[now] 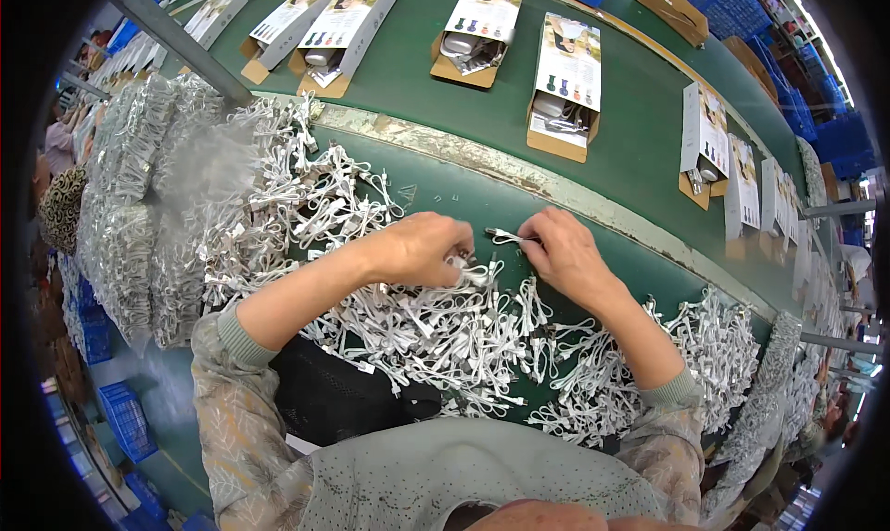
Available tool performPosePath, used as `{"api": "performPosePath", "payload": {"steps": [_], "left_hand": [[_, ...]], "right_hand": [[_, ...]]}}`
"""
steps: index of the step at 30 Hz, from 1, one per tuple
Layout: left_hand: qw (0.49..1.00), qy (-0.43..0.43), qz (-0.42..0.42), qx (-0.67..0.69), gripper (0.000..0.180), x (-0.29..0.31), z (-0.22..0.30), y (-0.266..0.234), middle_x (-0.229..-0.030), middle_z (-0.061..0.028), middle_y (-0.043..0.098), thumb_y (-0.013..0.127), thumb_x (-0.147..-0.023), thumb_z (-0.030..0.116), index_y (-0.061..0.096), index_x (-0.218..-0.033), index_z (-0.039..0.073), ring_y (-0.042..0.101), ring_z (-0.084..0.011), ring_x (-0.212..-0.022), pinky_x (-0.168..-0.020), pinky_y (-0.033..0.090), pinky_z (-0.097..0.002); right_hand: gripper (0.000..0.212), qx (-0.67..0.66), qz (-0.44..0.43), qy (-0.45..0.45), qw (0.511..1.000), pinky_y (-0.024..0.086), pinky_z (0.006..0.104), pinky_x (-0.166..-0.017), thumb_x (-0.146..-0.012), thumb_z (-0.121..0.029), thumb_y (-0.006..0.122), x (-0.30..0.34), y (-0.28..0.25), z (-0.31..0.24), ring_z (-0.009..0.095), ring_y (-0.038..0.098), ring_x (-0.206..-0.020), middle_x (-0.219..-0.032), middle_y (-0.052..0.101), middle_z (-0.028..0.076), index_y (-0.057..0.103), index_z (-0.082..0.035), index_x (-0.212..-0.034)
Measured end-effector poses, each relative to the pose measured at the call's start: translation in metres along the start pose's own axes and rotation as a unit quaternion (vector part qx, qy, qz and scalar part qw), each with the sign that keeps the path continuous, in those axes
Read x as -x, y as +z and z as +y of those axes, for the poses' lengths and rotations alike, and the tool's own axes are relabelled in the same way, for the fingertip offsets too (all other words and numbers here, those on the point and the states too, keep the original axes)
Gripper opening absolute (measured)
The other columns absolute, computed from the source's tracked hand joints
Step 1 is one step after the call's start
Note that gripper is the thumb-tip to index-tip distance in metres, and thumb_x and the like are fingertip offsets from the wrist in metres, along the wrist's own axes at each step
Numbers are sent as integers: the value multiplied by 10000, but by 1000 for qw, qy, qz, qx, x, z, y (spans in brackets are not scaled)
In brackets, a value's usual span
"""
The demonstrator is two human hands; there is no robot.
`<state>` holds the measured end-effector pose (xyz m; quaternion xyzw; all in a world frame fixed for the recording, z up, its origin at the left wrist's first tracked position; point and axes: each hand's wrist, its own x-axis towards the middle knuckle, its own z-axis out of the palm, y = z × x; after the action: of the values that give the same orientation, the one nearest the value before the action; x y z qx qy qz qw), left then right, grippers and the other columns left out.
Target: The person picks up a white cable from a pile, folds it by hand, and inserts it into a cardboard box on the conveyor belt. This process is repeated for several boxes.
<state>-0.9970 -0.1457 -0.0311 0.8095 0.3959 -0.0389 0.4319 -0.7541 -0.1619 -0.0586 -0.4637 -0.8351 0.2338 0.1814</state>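
Observation:
A short white USB cable (507, 238), folded into a bundle, is pinched between the thumb and fingers of my right hand (563, 255); its dark plug end points left. My left hand (422, 250) hovers just left of it with fingers curled inward; what lies in them is hidden. Beneath both hands spreads a large loose heap of similar white cables (445, 332) on the green tabletop. More cables (329, 193) pile up at the far left, and another heap (709, 346) lies by my right forearm.
Open white boxes (567, 72) with brown flaps stand on the green conveyor (640, 123) beyond a worn ledge (482, 158). Clear plastic bags of cables (139, 188) are stacked left. A black mesh item (338, 392) lies by my left elbow. A metal post (181, 40) rises far left.

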Motion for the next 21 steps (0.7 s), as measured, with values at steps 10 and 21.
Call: {"api": "performPosePath", "payload": {"steps": [10, 21], "left_hand": [[930, -127, 240, 248, 190, 11, -56, -1, -631, -57, 590, 600, -751, 47, 572, -910, -52, 570, -113, -548, -527, 472, -254], [874, -103, 227, 417, 150, 40, -52, -11, -707, -3, 585, 656, -791, 125, 596, -878, 19, 543, -66, -612, -559, 460, -202]], "right_hand": [[225, -488, -40, 334, 805, 527, 220, -632, -893, -202, 601, 0, -21, -3, 107, 611, -715, -857, 618, 65, 568, -13, -1009], [219, -774, 36, 363, 518, 517, 286, -918, -844, 55, 582, -76, 28, -30, 234, 600, -987, -1040, 588, 173, 518, 101, -1049]]}}
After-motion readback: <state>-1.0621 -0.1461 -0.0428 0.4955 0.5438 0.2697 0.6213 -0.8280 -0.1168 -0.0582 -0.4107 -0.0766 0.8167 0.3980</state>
